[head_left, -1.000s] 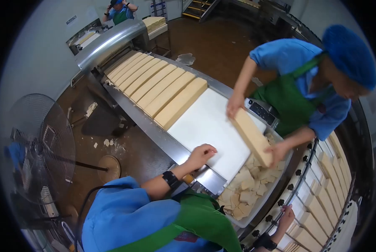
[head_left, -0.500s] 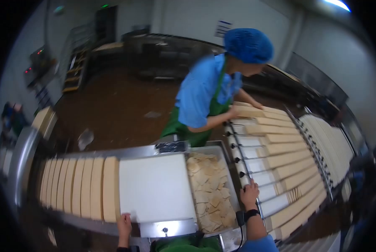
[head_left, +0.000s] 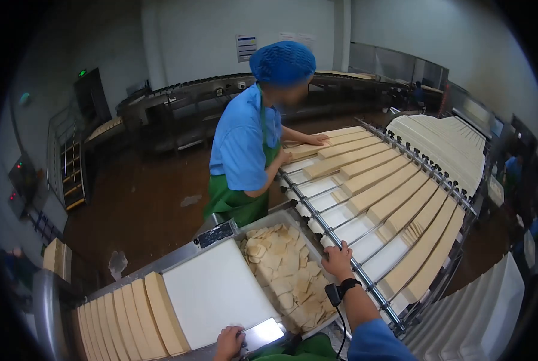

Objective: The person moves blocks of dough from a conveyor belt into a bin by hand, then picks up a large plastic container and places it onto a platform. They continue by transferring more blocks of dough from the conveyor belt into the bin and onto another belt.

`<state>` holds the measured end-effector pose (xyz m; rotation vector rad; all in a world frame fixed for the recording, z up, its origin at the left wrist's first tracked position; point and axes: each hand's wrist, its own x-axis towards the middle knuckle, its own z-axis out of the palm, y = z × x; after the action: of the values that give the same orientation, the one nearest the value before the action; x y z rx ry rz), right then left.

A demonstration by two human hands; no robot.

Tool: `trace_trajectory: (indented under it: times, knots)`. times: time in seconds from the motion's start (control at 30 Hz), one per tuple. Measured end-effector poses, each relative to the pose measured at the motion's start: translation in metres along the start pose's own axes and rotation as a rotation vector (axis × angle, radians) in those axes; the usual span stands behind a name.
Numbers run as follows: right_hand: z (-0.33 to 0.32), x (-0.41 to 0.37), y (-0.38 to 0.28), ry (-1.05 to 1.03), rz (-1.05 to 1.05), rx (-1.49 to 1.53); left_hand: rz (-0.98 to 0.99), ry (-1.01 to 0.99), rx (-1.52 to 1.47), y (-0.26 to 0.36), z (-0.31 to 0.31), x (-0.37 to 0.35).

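My left hand (head_left: 228,343) rests at the near edge of the white belt (head_left: 215,295), beside a shiny metal plate (head_left: 263,333). Its fingers are curled in; what they hold, if anything, is hidden. Upright pale beige slabs (head_left: 163,313) stand side by side on the belt's left part. My right hand (head_left: 339,263), with a black band on the wrist, lies against the metal rail (head_left: 371,286) of the slanted lane table, its fingers apart. Long beige stacks (head_left: 410,207) lie between the thin rods of that table. A tray (head_left: 326,265) of broken flat beige pieces (head_left: 287,271) sits between my hands.
Across the tray stands a co-worker (head_left: 242,141) in a blue cap and green apron, both hands on the far stacks. White corrugated panels (head_left: 479,313) are at the lower right. A long conveyor (head_left: 184,99) and yellow-edged steps (head_left: 71,174) are behind.
My view has turned to the right, so the co-worker and slabs sit further left. My left hand is now by the metal plate, away from the last slab. My right hand stays at the rail.
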<state>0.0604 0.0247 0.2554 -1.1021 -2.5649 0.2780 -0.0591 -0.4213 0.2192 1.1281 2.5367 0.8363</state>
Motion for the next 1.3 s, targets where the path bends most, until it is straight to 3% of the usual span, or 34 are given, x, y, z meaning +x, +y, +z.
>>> trace_trajectory:
  times: [0.47,0.7,0.8,0.87,0.93,0.97,1.07,1.1,1.17,1.2,1.27,1.3]
  knots:
    - [0.009,-0.001,0.005,0.071,-0.020,0.038,0.043,-0.006,0.005,0.008,0.007,0.000]
    - [-0.005,-0.002,-0.003,-0.016,-0.013,0.018,0.028,0.014,0.039,0.007,0.009,-0.005]
    - [-0.005,-0.002,-0.005,-0.044,-0.035,-0.002,0.034,0.053,-0.279,0.000,0.013,-0.006]
    - [0.003,-0.002,0.001,0.035,-0.030,-0.070,0.058,0.141,-0.314,-0.008,0.016,-0.008]
    - [0.003,-0.002,0.002,0.048,-0.048,-0.080,-0.044,0.253,-0.380,0.000,0.008,-0.013]
    - [0.003,-0.001,0.002,0.017,-0.035,-0.083,-0.174,0.171,-0.388,-0.006,0.002,-0.016]
    - [0.005,0.009,0.009,-0.064,0.025,-0.037,-0.118,0.559,-0.324,-0.017,-0.015,-0.030]
    - [0.008,0.009,0.000,-0.100,-0.034,-0.052,-0.175,0.625,-0.276,-0.019,-0.027,-0.036]
    - [0.012,0.018,-0.017,-0.081,0.148,-0.165,-0.367,0.766,-0.084,-0.036,-0.034,-0.051]
    - [0.015,0.021,-0.037,-0.093,0.104,-0.172,-0.406,0.790,-0.087,-0.039,-0.040,-0.057]
    - [0.023,0.020,-0.072,-0.151,-0.090,0.049,-0.838,0.861,0.111,-0.043,-0.050,-0.066]
    - [0.043,0.025,-0.085,-0.092,-0.382,0.057,-0.876,0.820,0.103,-0.054,-0.049,-0.072]
